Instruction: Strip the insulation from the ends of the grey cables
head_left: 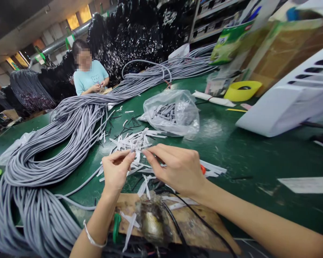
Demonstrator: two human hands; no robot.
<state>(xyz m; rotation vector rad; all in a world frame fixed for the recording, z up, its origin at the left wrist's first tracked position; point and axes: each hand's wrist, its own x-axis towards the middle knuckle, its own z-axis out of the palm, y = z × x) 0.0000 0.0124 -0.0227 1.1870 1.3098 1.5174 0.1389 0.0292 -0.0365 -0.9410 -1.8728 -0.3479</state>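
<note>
Over a heap of white paper strips (129, 141), my two hands face each other with their fingertips almost meeting. My left hand (115, 168) is closed in a pinch; a small greyish bit shows at its thumb tip, too small to name. Thumb and fingers of my right hand (177, 168) are also pinched together, and what they hold, if anything, cannot be made out. Behind its knuckles a bit of a red-orange thing (202, 169) shows. Long bundles of grey cable (51, 150) lie to the left, and a single cable (82, 184) runs toward my left wrist.
A clear plastic bag (172, 113) of short grey pieces stands beyond my hands. Near me is a stained wooden board (201, 225) with a metal block (152, 224) and black cords. At right are a white slotted housing (282, 104) and yellow tape roll (242, 90). A person (90, 77) sits across.
</note>
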